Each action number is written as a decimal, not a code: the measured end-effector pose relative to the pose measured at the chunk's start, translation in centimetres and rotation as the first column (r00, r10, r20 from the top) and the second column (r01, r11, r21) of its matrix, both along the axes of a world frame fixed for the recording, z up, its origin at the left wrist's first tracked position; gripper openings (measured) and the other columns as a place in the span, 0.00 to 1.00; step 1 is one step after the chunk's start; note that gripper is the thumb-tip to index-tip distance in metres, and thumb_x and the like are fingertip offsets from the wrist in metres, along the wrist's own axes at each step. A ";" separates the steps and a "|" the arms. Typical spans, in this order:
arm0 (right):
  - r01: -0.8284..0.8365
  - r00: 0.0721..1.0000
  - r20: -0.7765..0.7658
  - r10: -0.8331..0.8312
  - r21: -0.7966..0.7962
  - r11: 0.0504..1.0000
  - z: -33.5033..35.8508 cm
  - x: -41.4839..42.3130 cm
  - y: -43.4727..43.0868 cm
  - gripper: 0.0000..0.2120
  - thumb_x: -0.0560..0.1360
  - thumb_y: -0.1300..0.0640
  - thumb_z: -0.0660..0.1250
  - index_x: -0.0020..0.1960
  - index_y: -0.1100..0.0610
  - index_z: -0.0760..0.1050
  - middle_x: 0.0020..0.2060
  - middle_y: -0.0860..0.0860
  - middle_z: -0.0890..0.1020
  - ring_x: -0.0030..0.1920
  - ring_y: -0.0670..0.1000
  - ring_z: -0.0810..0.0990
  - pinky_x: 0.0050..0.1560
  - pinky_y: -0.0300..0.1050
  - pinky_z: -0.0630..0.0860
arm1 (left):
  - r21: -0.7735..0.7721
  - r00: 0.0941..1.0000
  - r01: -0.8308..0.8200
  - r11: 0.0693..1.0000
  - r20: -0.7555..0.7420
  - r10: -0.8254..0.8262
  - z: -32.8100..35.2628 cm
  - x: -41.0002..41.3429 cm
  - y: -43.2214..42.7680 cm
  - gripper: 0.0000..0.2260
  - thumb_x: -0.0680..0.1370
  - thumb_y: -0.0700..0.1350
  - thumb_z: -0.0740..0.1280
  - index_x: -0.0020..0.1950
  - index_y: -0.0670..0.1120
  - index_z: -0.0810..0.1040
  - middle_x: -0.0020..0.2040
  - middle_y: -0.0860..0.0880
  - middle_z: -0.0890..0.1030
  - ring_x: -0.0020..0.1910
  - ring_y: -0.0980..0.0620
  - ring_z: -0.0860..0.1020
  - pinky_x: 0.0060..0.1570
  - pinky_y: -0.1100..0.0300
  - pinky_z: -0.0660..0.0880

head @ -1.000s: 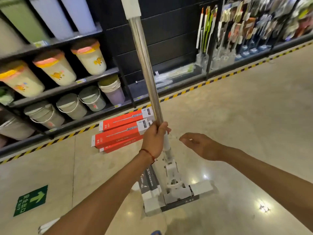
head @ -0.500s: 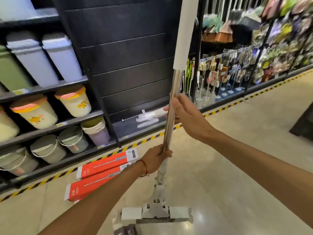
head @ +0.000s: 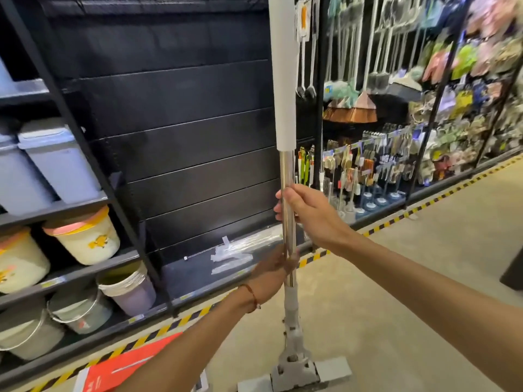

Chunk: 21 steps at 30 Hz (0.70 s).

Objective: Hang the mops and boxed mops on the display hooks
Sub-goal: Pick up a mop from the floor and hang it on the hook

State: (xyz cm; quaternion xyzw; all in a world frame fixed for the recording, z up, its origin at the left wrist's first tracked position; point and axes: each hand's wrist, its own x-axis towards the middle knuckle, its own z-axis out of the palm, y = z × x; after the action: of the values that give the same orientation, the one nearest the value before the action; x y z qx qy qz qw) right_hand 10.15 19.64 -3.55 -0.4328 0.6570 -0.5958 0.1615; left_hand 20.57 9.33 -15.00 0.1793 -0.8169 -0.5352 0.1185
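A sponge mop [head: 286,171] is held upright in front of a black slatted display panel [head: 184,137]. Its chrome pole is gripped by both hands. The right hand [head: 310,215] is curled round the pole just below the white foam sleeve [head: 283,80], with the thumb laid across the front. The left hand [head: 270,274], with a red cord bracelet [head: 252,297] at its wrist, is wrapped round the pole lower down, just above the grey plastic joint. The flat mop head [head: 294,373] is seen low over the pale floor [head: 396,278]; whether it touches the floor cannot be told.

A red boxed mop [head: 124,369] lies on the floor at the lower left, beside a yellow and black striped floor line [head: 175,323] that runs along the foot of the shelving. On the bottom shelf below the panel, clear plastic-wrapped items [head: 235,251] are laid.

To the left, grey lidded bins [head: 56,162], cream pails with pink rims [head: 85,239] and stacked buckets [head: 127,290] are kept on dark shelves. To the right, brooms [head: 356,108] and small cleaning goods are hung, though most are blurred.
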 end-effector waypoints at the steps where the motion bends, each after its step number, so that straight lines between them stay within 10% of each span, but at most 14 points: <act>1: -0.017 1.000 0.000 0.017 0.002 1.000 0.3 -2.3 -0.4 0.13 0.87 0.53 0.57 0.57 0.55 0.79 0.49 0.58 0.85 0.54 0.59 0.85 0.59 0.53 0.83 | 0.003 1.000 -0.005 1.000 -0.002 0.005 0.4 -2.4 -0.4 0.19 0.75 0.71 0.62 0.59 0.62 0.77 0.52 0.56 0.82 0.53 0.54 0.82 0.59 0.57 0.79; 8: -0.064 0.997 -0.044 0.065 0.005 0.998 3.1 -18.5 -2.3 0.15 0.87 0.53 0.58 0.59 0.61 0.79 0.49 0.60 0.85 0.52 0.60 0.86 0.53 0.51 0.83 | 0.051 0.995 -0.035 0.998 -0.087 0.039 4.5 -18.4 -1.9 0.19 0.86 0.56 0.56 0.60 0.42 0.76 0.48 0.42 0.80 0.49 0.44 0.80 0.57 0.44 0.80; 12: -0.080 0.988 -0.137 0.072 -0.056 0.995 4.8 -26.2 -5.1 0.14 0.86 0.53 0.61 0.56 0.62 0.81 0.45 0.58 0.87 0.47 0.59 0.87 0.52 0.55 0.84 | 0.069 0.992 -0.035 0.997 -0.123 0.043 7.4 -26.2 -4.3 0.17 0.85 0.57 0.56 0.65 0.47 0.74 0.51 0.47 0.82 0.50 0.50 0.84 0.51 0.58 0.83; 21: -0.030 0.981 -0.192 0.013 -0.087 0.996 7.9 -43.2 -16.0 0.17 0.85 0.47 0.61 0.52 0.58 0.83 0.43 0.53 0.88 0.45 0.54 0.88 0.53 0.55 0.85 | 0.051 0.999 -0.023 0.998 -0.025 0.024 12.3 -42.9 -14.0 0.18 0.85 0.58 0.53 0.54 0.45 0.72 0.50 0.39 0.82 0.52 0.45 0.84 0.54 0.52 0.83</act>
State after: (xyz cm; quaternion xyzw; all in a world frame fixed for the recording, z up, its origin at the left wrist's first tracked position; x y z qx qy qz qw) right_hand -33.00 3.62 4.36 -0.5019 0.6372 -0.5787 0.0846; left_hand -22.37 -4.64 -2.72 0.1849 -0.7994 -0.5565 0.1304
